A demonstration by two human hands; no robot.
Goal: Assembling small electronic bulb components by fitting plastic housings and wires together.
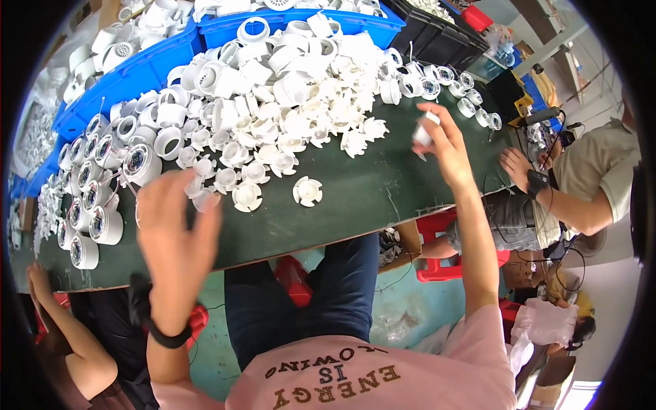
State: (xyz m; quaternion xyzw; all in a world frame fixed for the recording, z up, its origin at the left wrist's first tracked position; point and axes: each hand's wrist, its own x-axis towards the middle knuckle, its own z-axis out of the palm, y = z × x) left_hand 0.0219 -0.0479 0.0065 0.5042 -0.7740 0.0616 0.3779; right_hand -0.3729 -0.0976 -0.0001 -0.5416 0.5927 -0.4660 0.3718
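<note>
My right hand [447, 147] is raised over the dark green surface [355, 198], its fingers [437, 126] pinched around a small white plastic part [425, 130]. My left hand [174, 232] hovers with fingers spread loosely, touching a white round fitting [205, 198] at the edge of the heaped white parts [287, 89].

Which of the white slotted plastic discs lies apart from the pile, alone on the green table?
The slotted disc nearest the table's front edge, between the two hands; bare green surrounds it, while the others touch or overlap.
</note>
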